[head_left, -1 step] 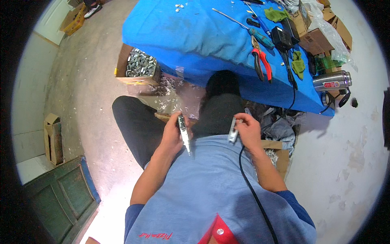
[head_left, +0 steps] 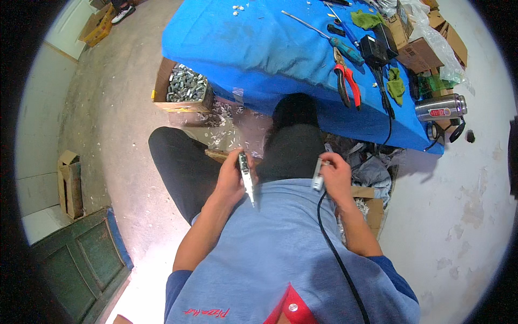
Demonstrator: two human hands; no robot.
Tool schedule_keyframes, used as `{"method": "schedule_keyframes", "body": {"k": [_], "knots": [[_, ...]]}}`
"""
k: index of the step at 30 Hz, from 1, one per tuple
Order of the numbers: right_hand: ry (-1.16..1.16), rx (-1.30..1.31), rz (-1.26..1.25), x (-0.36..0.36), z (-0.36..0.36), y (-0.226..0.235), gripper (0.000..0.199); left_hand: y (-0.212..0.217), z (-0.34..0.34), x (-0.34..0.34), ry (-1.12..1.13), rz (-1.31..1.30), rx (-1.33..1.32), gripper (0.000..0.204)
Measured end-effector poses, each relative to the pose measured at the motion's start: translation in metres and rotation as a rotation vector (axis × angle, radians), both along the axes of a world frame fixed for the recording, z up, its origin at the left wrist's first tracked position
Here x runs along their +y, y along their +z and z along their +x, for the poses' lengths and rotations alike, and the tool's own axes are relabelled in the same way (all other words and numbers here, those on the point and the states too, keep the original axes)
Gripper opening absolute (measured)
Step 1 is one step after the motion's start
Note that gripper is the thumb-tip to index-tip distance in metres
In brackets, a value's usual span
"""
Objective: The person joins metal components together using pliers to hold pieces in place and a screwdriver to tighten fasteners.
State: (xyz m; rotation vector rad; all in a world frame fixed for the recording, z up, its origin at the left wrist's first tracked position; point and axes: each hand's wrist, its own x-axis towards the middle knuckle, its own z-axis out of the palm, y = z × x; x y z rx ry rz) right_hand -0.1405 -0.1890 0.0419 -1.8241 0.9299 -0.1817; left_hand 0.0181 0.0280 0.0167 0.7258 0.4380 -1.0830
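My left hand (head_left: 233,175) is closed around a slim white pen-shaped device (head_left: 246,175). Its upper part shows a dark opened section, and a thin tip points down toward my lap. In my right hand (head_left: 334,173) is a narrow pale grey-white piece (head_left: 318,175), which looks like a length of casing; my fingers cover its upper end. The two pieces are held apart above my lap. Just below the right hand, a black cable (head_left: 329,237) starts and runs down over my blue shirt; its upper end is hard to make out.
The blue-covered table (head_left: 243,43) ahead holds red-handled pliers (head_left: 348,81), a teal-handled screwdriver (head_left: 350,51), black adapters (head_left: 373,51), green cloths (head_left: 395,86) and a steel flask (head_left: 440,108). Left of it, a carton (head_left: 186,105) contains many small metal parts. Scraps litter the floor (head_left: 224,116).
My right hand has shifted slightly to the right with the pale piece, widening the gap between the hands. The left hand has barely moved.
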Motion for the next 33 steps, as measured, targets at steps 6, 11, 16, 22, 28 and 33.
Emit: {"method": "schedule_keyframes", "body": {"k": [6, 11, 16, 22, 28, 33], "knots": [[-0.220, 0.226, -0.401, -0.082, -0.148, -0.065, 0.018, -0.002, -0.005, -0.006, -0.131, -0.016, -0.105, 0.046], [-0.285, 0.618, -0.578, -0.101, -0.314, -0.147, 0.020, -0.002, -0.009, -0.015, -0.174, 0.037, -0.086, 0.046], [-0.319, 0.243, -0.499, -0.065, -0.211, -0.103, 0.023, -0.001, -0.016, -0.023, -0.179, 0.084, -0.113, 0.048], [0.054, -0.232, 0.222, 0.013, -0.007, 0.007, 0.027, 0.025, -0.020, -0.047, -0.263, 0.150, -0.144, 0.048], [0.355, -0.253, 0.435, 0.036, 0.048, 0.015, 0.039, 0.043, -0.025, -0.058, -0.240, 0.239, -0.256, 0.041], [0.408, -0.171, 0.635, 0.034, 0.050, 0.016, 0.044, 0.026, -0.028, -0.051, -0.337, 0.235, -0.312, 0.047]]}}
